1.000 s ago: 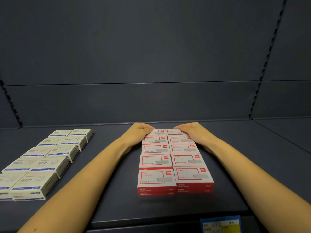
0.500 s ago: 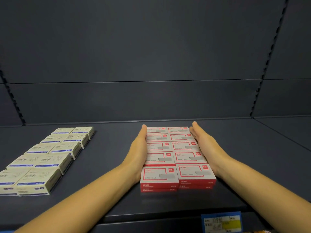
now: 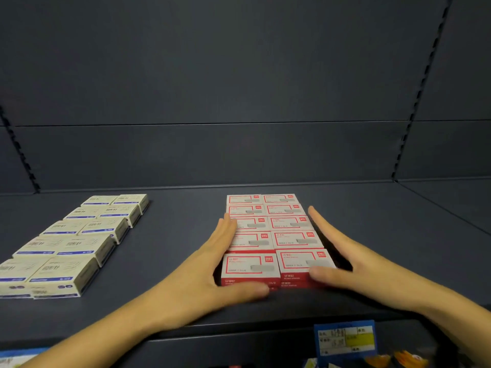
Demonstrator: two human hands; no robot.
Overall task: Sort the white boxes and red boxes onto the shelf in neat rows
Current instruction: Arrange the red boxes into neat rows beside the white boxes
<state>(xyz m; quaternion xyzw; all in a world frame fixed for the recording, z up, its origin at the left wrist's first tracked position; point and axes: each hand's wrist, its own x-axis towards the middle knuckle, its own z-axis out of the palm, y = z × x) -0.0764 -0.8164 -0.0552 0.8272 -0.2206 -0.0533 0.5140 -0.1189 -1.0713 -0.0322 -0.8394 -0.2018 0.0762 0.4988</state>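
On the shelf (image 3: 186,235), right of the white boxes (image 3: 79,243), the left hand (image 3: 212,264) and right hand (image 3: 345,258) flank the red boxes (image 3: 289,224) with straight fingers, holding nothing, and an uneven squeeze could buckle the stacked rows.

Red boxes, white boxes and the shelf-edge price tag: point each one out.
red boxes (image 3: 291,223): head view, top face of the third box from the front, right column.
white boxes (image 3: 77,245): head view, top face of a second-row box.
price tag (image 3: 345,338): head view, centre of its label.

Left hand (image 3: 212,266), right hand (image 3: 345,264) flat beside the red boxes (image 3: 289,224)
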